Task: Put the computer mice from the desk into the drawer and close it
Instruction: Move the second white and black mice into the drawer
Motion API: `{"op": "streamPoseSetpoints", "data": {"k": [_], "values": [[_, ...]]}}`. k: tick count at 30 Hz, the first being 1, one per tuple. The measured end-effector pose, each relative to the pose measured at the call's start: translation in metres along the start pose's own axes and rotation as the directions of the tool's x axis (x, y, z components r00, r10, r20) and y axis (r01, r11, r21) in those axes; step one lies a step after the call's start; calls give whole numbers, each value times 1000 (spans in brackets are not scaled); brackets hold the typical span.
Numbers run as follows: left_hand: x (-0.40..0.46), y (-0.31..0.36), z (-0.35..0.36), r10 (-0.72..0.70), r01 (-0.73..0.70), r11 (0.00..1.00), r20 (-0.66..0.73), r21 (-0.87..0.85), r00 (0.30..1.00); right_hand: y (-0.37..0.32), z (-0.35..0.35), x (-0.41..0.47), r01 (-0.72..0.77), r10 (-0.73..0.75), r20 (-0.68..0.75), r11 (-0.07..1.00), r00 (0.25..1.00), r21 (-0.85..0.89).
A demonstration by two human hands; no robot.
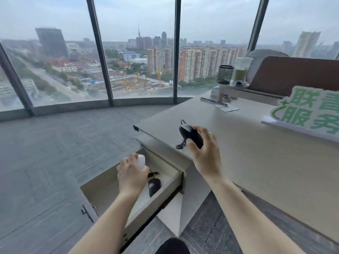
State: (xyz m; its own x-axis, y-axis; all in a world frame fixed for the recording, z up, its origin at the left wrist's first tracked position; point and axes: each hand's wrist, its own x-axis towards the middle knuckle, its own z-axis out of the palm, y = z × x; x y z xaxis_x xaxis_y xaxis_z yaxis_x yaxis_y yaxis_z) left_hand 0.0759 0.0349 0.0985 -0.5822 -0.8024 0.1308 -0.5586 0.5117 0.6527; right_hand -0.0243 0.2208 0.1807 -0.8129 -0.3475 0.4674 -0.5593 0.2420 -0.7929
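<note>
Head view, landmark = the open drawer [110,187], pulled out from under the counter [247,153] edge.

Left hand [131,177] is over the drawer's middle, fingers wrapped round a white mouse [141,161]; the mouse sticks up above the knuckles, held w/ a closed grip, not resting on the drawer floor.

Just right of that hand, inside the drawer, lies a black mouse [154,186] on the drawer bottom, its cord bunched up just behind it.

Right hand [204,153] is above and to the right of the drawer, over the counter near its front edge. It grips a second black mouse [190,134] from the side, thumb underneath, fingers over the top; its cord [180,144] dangles in a small bundle toward the counter. Can't tell if the cord touches the surface.

Further from the drawer, on the counter's far right: a green-and-white sign [308,110]. At the far back stand a mesh pen cup [224,74] and a jar w/ green contents [240,70], side by side. Windows behind show a city.
</note>
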Motion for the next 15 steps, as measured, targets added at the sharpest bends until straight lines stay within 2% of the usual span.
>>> {"op": "streamPoseSetpoints", "data": {"k": [5,10,15], "values": [[4,-79,-11,-251,241,963,76,122,965,13,98,-37,-123,109,238,992,965,41],[17,-126,5,-326,283,913,107,294,939,39,171,-59,-250,281,427,960,859,-128],[44,-139,27,-371,304,885,140,353,918,67,220,-70,-231,408,529,900,744,-369]]}}
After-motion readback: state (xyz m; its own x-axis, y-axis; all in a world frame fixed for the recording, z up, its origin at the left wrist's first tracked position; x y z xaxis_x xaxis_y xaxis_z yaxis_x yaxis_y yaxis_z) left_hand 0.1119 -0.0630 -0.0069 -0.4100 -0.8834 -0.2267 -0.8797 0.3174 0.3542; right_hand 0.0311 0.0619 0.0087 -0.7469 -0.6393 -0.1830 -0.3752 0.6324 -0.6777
